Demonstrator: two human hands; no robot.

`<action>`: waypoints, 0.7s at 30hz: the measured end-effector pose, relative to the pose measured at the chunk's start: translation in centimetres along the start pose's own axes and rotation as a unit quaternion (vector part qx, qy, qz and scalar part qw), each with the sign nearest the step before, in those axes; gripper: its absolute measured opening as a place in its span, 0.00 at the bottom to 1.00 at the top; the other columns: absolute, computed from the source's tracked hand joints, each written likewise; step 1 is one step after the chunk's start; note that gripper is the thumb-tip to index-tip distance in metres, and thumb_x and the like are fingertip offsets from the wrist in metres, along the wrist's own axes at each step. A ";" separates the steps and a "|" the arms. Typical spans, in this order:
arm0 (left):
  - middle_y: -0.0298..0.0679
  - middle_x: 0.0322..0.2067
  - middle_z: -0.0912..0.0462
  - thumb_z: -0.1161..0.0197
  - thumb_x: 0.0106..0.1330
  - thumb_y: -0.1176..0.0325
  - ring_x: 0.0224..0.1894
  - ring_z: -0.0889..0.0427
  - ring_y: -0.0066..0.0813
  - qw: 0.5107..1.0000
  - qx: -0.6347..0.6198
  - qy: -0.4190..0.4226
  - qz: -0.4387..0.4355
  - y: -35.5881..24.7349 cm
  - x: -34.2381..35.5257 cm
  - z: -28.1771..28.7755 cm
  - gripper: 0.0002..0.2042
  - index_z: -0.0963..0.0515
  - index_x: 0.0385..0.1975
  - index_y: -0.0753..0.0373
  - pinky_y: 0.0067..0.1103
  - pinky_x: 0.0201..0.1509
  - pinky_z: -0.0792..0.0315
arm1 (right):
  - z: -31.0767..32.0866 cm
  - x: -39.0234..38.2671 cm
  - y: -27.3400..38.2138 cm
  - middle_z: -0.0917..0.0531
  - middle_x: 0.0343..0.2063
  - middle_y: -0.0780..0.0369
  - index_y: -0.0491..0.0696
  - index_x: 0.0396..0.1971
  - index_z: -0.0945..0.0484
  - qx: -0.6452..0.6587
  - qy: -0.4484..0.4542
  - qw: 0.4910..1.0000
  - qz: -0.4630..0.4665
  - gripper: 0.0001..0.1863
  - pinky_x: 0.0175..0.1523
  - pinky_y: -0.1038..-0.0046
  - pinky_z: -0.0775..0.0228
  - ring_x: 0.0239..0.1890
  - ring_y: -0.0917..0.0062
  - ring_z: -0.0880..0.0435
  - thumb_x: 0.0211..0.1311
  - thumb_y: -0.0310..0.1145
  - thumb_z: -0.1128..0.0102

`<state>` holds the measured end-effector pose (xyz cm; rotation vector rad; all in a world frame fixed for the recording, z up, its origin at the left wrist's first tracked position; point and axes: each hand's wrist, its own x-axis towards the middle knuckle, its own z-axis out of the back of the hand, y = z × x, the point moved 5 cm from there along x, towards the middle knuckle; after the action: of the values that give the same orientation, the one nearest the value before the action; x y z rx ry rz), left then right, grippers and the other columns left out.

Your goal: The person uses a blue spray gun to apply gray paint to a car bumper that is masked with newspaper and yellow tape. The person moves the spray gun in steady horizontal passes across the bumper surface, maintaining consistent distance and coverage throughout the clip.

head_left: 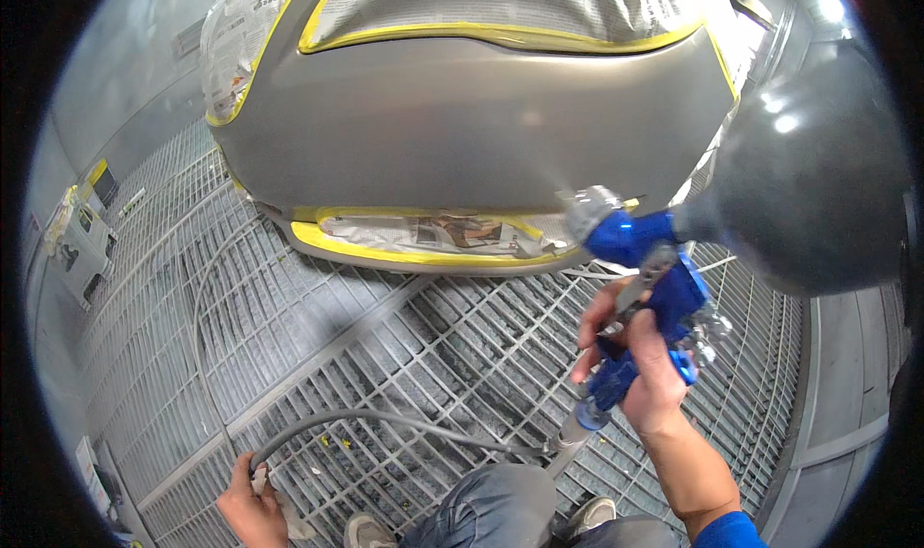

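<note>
My right hand is wrapped round the handle of a blue spray gun, its fingers at the trigger. A large dark paint cup sits on the gun at the right. The silver nozzle points up and left at a grey car bumper, and a faint mist shows in front of it. Lower left, my left hand is closed on a grey air hose, which arcs across to the fitting under the gun's handle. The hose hangs clear of the floor between hand and gun.
Newspaper and yellow tape cover parts around the bumper. Metal grating forms the floor beneath my shoes. A pale part with yellow tape stands by the left wall. The right wall is close to my arm.
</note>
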<state>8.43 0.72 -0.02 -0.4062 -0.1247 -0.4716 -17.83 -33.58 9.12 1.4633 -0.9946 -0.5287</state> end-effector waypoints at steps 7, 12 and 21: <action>0.58 0.27 0.20 0.36 0.60 0.79 0.27 0.23 0.58 0.996 -0.029 -0.061 -0.064 0.9 0.7 -0.1 0.10 0.21 0.42 0.68 0.31 0.34 0.28 | -2.3 1.6 0.0 0.24 0.40 0.57 0.47 0.50 0.30 0.039 0.093 0.995 -0.021 0.28 0.29 0.70 0.18 0.38 0.70 0.21 0.63 0.55 0.41; 0.59 0.26 0.21 0.36 0.59 0.78 0.26 0.24 0.59 0.999 -0.028 -0.035 -0.028 0.4 0.9 -0.6 0.10 0.21 0.41 0.69 0.33 0.31 0.29 | 1.4 -0.7 2.8 0.26 0.33 0.57 0.41 0.48 0.32 -0.030 -0.137 0.983 0.122 0.22 0.22 0.79 0.21 0.32 0.77 0.22 0.73 0.47 0.55; 0.55 0.25 0.18 0.38 0.64 0.66 0.25 0.19 0.53 0.994 0.084 0.033 -0.068 -2.6 -0.2 -1.2 0.16 0.20 0.51 0.58 0.40 0.29 0.27 | 5.5 -0.5 3.4 0.26 0.37 0.55 0.38 0.52 0.34 0.094 0.008 0.994 0.063 0.29 0.22 0.76 0.19 0.37 0.72 0.21 0.71 0.53 0.52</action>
<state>7.02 -1.82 -0.20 -0.2165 -0.1270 -0.6041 -23.44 -35.95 11.36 1.5552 -1.1396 -0.3393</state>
